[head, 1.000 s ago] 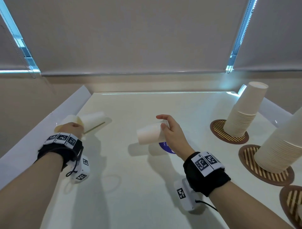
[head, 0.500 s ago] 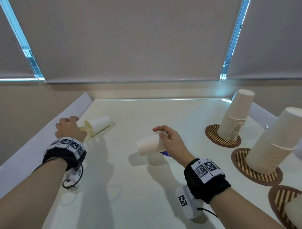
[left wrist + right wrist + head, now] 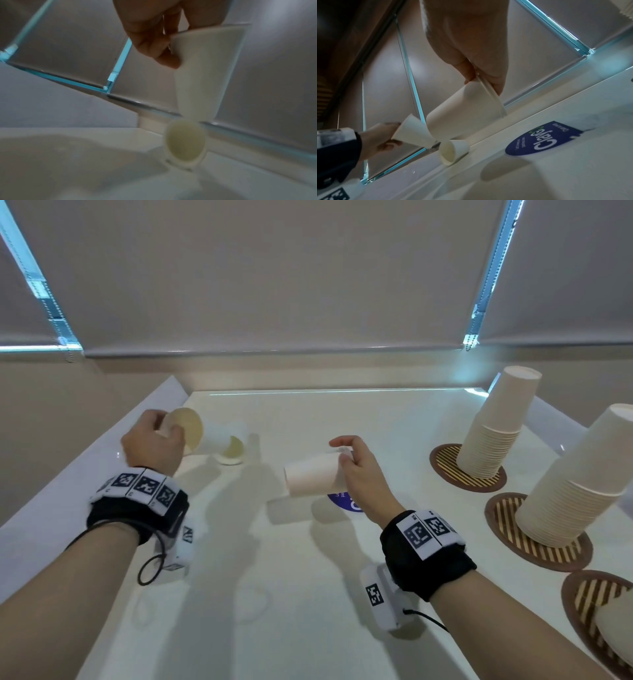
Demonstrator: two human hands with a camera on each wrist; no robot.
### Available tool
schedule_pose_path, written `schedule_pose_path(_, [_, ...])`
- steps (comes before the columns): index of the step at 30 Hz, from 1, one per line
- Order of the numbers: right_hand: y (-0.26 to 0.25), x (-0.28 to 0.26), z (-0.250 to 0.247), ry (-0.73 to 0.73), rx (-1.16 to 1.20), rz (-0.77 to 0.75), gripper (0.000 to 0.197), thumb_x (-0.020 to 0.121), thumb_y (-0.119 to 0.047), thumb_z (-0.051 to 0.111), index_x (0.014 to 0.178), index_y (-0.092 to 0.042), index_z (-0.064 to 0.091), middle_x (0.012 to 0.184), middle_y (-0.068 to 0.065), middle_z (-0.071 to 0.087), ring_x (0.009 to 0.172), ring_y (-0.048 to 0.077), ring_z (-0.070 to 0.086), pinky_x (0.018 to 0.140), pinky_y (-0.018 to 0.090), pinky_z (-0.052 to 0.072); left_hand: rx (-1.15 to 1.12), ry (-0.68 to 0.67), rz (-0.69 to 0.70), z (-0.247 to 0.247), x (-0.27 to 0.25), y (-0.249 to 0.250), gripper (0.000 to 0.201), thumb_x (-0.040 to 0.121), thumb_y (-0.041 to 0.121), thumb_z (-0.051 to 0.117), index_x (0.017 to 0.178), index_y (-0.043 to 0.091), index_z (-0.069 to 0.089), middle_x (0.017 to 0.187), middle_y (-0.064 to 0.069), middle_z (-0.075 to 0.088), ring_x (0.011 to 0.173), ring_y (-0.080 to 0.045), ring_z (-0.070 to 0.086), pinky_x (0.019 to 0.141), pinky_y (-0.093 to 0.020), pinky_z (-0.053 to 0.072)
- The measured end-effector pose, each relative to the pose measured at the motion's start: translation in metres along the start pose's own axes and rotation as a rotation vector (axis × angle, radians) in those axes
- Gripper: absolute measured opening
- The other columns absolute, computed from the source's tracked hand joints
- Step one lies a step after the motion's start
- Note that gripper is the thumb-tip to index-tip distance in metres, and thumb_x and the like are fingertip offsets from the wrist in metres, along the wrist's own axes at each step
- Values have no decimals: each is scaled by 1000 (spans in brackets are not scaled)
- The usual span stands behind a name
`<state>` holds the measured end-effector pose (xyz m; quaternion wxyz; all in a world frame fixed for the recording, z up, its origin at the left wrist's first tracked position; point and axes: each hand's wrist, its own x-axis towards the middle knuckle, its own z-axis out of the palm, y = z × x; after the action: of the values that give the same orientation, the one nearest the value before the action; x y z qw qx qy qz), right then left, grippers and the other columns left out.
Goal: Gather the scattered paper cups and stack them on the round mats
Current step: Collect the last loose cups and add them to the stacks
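My left hand [image 3: 163, 436] grips a white paper cup [image 3: 187, 429] by its base, lifted off the table, mouth turned toward me; the left wrist view shows the fingers [image 3: 154, 47] pinching that cup [image 3: 202, 70]. A second cup [image 3: 226, 446] lies on its side on the table just right of it, also in the right wrist view [image 3: 453, 149]. My right hand [image 3: 344, 455] holds another cup [image 3: 310, 479] sideways above the table centre, pinching its rim [image 3: 485, 86]. Two tall upside-down cup stacks [image 3: 496, 422] [image 3: 575, 484] stand on round striped mats [image 3: 445, 467] [image 3: 534, 549] at right.
A third round mat [image 3: 592, 601] at the bottom right carries more cups [image 3: 616, 628]. A blue round sticker [image 3: 344, 503] lies on the white table under my right hand. Raised white walls border the table left [image 3: 85, 474] and right. Window blinds hang behind.
My left hand has closed round a cup at the left and lifted it off the table. The neighbouring cup has rolled a little. My right hand has kept its cup nearly still.
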<state>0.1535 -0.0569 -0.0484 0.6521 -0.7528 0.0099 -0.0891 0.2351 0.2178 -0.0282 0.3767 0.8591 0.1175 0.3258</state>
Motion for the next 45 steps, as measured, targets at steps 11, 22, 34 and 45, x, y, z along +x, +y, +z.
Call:
schedule_pose_path(11, [-24, -50, -20, -124, 61, 104, 47, 76, -54, 65, 84, -9, 65, 76, 6, 64, 61, 18, 59, 58, 26, 47, -616, -578, 178, 8, -133, 90, 33, 83, -7, 49, 74, 22, 36, 96, 11, 60, 80, -15, 61, 72, -36, 51])
schedule_pose_path(22, [-27, -109, -64, -165, -232, -30, 36, 69, -26, 82, 99, -17, 65, 64, -11, 66, 59, 1, 61, 57, 15, 46, -748, -982, -105, -1, -194, 131, 87, 46, 45, 82, 121, 13, 52, 111, -10, 68, 98, -23, 68, 80, -39, 57])
schedule_pose_path(34, [-11, -119, -106, 771, 34, 242, 49, 98, -39, 41, 96, 5, 62, 83, 13, 57, 83, 26, 51, 71, 29, 35, -1154, -803, -477, 0, -232, 147, 59, 71, 6, 78, 122, 15, 51, 105, -7, 62, 93, -21, 62, 55, -32, 56])
schedule_pose_path(45, [-51, -133, -86, -54, 283, 348, 37, 98, -48, 33, 110, -20, 55, 107, 7, 62, 91, 19, 60, 80, 35, 50, -981, -1009, -255, 3, -239, 168, 75, 57, 12, 83, 126, 9, 53, 111, -11, 68, 99, -24, 67, 62, -26, 55])
